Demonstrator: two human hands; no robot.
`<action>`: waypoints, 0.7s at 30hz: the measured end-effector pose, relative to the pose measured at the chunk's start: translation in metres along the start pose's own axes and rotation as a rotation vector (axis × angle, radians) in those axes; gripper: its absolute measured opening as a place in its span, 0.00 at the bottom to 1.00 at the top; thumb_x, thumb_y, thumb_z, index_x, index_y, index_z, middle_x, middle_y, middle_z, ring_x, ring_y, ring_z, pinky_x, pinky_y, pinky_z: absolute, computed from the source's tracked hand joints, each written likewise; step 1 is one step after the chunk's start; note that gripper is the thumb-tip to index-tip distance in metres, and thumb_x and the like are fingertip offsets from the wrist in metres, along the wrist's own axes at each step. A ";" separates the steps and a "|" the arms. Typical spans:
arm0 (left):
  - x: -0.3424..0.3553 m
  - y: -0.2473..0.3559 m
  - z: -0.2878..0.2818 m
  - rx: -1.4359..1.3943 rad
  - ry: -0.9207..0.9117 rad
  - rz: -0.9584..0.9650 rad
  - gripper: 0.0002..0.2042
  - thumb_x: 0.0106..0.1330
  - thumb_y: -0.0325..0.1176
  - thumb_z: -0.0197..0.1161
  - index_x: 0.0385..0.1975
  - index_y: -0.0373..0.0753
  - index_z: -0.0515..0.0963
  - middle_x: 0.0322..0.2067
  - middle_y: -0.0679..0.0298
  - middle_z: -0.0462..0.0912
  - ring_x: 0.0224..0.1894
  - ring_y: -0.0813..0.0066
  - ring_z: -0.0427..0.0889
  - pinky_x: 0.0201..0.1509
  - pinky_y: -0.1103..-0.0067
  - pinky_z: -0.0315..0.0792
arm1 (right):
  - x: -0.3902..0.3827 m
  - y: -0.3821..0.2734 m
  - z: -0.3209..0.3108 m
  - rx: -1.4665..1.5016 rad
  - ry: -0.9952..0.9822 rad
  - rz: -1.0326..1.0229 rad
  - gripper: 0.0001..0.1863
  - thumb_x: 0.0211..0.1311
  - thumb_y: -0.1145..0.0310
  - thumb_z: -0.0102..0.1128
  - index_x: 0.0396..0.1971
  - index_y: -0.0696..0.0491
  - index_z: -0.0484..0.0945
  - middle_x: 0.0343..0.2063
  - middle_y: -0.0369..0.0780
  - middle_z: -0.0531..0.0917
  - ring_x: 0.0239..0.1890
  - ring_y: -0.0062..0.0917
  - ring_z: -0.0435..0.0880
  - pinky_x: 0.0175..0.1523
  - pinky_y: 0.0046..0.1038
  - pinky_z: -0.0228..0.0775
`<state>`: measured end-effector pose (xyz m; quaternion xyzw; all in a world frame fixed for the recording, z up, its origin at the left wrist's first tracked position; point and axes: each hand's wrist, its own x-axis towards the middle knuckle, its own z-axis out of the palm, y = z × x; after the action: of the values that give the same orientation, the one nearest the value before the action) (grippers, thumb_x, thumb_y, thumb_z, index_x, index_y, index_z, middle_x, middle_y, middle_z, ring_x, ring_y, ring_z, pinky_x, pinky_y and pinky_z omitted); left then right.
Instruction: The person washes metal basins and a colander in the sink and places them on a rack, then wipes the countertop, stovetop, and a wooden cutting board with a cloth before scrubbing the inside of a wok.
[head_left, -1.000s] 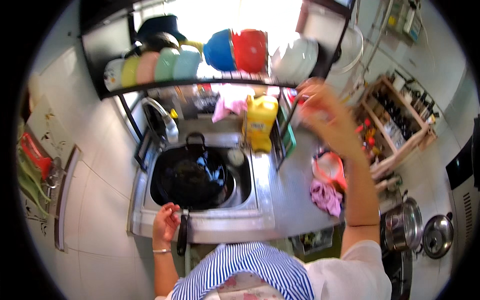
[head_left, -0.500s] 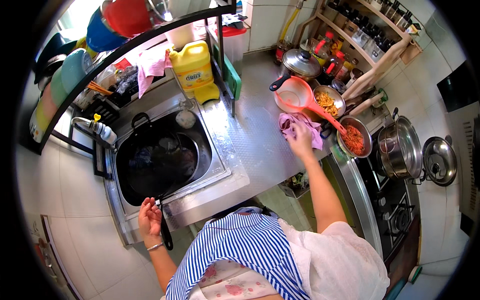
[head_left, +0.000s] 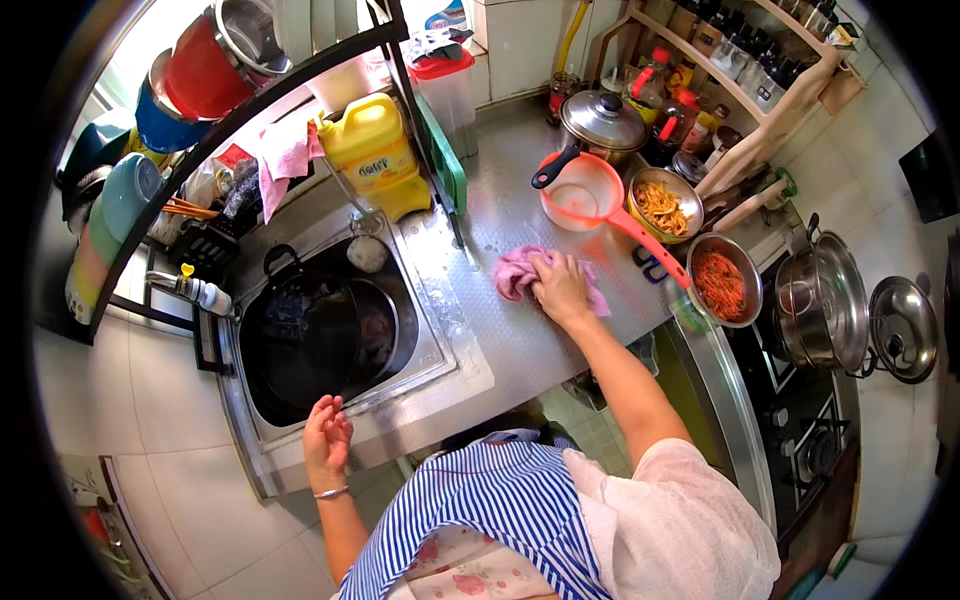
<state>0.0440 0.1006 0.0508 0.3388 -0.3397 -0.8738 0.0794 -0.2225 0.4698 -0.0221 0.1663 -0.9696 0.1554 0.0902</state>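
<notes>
My right hand (head_left: 562,287) presses down on a crumpled pink cloth (head_left: 516,275) on the metal countertop (head_left: 480,345), its fingers bunched around the fabric. To the left, the sink (head_left: 432,352) holds a large black wok (head_left: 300,345) with dark liquid in it. Just off the sink's front edge hangs my left hand (head_left: 328,436), palm up with loosely bent fingers and nothing in it. A round scouring ball (head_left: 367,254) rests at the sink's back corner.
A red strainer (head_left: 580,195) with a long handle lies behind the cloth. Nearby stand a bowl of yellow strips (head_left: 662,205), a bowl of shredded carrot (head_left: 722,288) and a lidded pot (head_left: 603,120). A yellow jug (head_left: 370,150) stands behind the sink; a steel pot (head_left: 822,300) is on the stove.
My right hand has drawn the pink cloth leftward across the counter, uncovering blue-handled scissors. My left hand has shifted slightly right, and the black handle beside it no longer shows.
</notes>
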 end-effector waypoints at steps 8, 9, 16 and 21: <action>-0.009 -0.022 0.014 0.031 0.039 -0.037 0.08 0.58 0.24 0.52 0.37 0.39 0.71 0.35 0.63 0.77 0.26 0.78 0.74 0.29 0.82 0.72 | 0.081 -0.049 0.018 0.136 -0.044 0.192 0.26 0.46 0.48 0.58 0.47 0.41 0.72 0.59 0.46 0.57 0.63 0.45 0.47 0.60 0.54 0.41; -0.010 -0.024 0.017 0.036 0.042 -0.041 0.08 0.58 0.24 0.52 0.37 0.39 0.71 0.35 0.63 0.77 0.26 0.78 0.74 0.29 0.82 0.72 | 0.082 -0.048 0.023 0.140 -0.012 0.165 0.26 0.45 0.48 0.59 0.46 0.41 0.73 0.58 0.45 0.57 0.63 0.45 0.47 0.59 0.55 0.41; -0.013 -0.032 0.018 0.027 0.117 -0.047 0.08 0.59 0.23 0.51 0.37 0.38 0.70 0.34 0.61 0.78 0.26 0.77 0.75 0.29 0.82 0.72 | 0.026 -0.045 0.025 0.233 0.005 -0.114 0.19 0.43 0.59 0.60 0.39 0.46 0.75 0.53 0.42 0.65 0.56 0.38 0.60 0.52 0.48 0.53; -0.009 -0.035 0.028 0.042 0.125 -0.053 0.07 0.58 0.23 0.51 0.36 0.38 0.71 0.34 0.61 0.78 0.26 0.77 0.75 0.29 0.81 0.72 | 0.089 -0.037 0.041 0.619 0.176 0.226 0.20 0.44 0.64 0.57 0.40 0.53 0.73 0.43 0.45 0.74 0.46 0.39 0.70 0.49 0.36 0.61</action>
<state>0.0357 0.1456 0.0475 0.4033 -0.3435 -0.8452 0.0704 -0.2968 0.3967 -0.0298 0.0633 -0.8773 0.4649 0.1012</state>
